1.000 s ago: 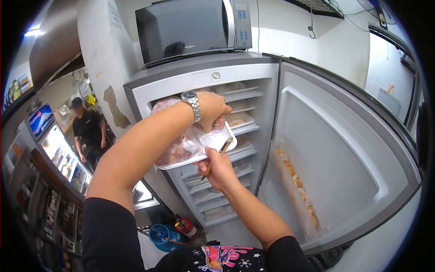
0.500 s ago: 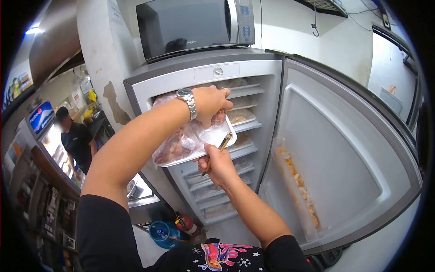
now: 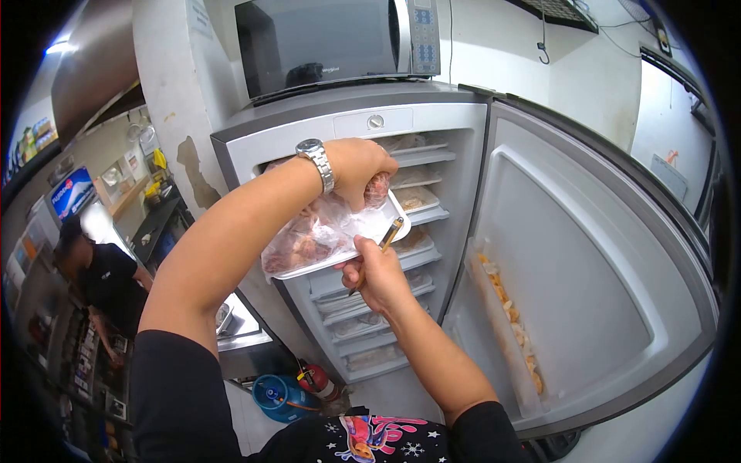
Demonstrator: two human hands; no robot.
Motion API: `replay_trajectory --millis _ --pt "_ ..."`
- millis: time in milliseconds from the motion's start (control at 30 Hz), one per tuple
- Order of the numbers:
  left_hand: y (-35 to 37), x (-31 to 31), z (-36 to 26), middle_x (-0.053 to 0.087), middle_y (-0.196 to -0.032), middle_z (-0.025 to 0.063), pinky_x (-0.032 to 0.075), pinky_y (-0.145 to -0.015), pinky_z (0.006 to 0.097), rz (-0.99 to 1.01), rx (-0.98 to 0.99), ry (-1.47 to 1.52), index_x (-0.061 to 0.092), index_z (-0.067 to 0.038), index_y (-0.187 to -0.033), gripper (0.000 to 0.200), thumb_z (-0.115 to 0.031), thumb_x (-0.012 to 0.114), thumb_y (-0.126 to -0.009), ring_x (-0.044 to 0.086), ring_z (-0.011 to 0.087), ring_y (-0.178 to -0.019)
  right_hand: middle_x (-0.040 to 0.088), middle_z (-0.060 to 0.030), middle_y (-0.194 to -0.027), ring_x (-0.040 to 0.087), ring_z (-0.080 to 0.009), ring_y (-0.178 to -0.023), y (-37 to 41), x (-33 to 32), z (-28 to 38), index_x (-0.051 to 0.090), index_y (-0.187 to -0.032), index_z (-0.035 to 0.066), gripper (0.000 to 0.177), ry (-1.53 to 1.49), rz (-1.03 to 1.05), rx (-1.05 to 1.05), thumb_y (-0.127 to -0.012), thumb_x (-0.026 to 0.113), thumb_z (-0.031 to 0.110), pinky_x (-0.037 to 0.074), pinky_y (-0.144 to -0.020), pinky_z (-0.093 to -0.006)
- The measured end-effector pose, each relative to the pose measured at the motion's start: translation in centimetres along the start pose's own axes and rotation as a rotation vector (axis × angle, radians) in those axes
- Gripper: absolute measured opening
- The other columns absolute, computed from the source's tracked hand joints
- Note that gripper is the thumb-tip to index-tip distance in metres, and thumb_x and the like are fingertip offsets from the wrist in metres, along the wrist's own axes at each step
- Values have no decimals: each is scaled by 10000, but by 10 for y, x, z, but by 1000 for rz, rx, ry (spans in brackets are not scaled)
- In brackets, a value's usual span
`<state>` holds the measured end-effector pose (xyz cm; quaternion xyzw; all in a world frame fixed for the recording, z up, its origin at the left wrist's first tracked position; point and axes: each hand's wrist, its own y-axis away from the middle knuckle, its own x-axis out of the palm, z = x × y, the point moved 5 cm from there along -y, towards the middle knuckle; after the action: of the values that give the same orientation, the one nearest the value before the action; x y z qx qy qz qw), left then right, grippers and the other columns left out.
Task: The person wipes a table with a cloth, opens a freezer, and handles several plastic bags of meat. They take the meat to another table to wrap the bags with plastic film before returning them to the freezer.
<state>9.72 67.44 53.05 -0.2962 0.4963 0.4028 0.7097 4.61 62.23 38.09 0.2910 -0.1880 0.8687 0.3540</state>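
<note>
A white tray (image 3: 385, 224) carrying clear plastic bags of reddish raw meat (image 3: 312, 231) is held tilted in front of the open upright freezer. My left hand (image 3: 361, 167), with a watch on the wrist, reaches over the tray, its fingers curled round a bag of meat near the back; the fingertips are partly hidden. At the front edge, my right hand (image 3: 380, 276) grips the tray with its thumb on the rim. A pen (image 3: 392, 232) is also pinched in that hand, slanting upward.
Freezer shelves (image 3: 417, 202) hold several trays of packed food. The freezer door (image 3: 571, 255) stands wide at right, a microwave (image 3: 328, 46) on top. A blue gas cylinder (image 3: 279, 397) and a fire extinguisher (image 3: 318, 380) sit on the floor. A co-worker (image 3: 112, 282) is at left.
My left hand has shifted slightly over the bagged meat, and the tray sits almost where it was. The co-worker at left has come closer and bends down.
</note>
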Motion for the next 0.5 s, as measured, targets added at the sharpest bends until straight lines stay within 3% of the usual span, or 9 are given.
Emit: replay_trajectory --millis 133,267,500 --pt "1 4 -14 585 -876 128 477 -743 396 -9 41 -160 553 -73 -886 452 -167 731 -482 585 316 -844 536 -120 -678 415 -127 -466 0 -7 -9 446 -884 14 156 1 -48 50 -890 449 170 348 -458 -295" --pt "-17 -17 -14 569 -875 145 480 -724 396 -50 -43 -22 521 -48 -883 485 -232 755 -500 587 342 -830 531 -122 -693 416 -131 -474 -4 -8 -22 444 -880 11 141 -27 -68 78 -881 459 151 343 -457 -297" --pt "-7 -37 -10 536 -944 162 473 -751 397 -338 -60 3 473 -14 -951 545 -187 765 -525 569 350 -867 513 -112 -679 412 -130 -478 0 0 -7 440 -836 22 138 -83 -74 78 -868 477 151 345 -454 -299"
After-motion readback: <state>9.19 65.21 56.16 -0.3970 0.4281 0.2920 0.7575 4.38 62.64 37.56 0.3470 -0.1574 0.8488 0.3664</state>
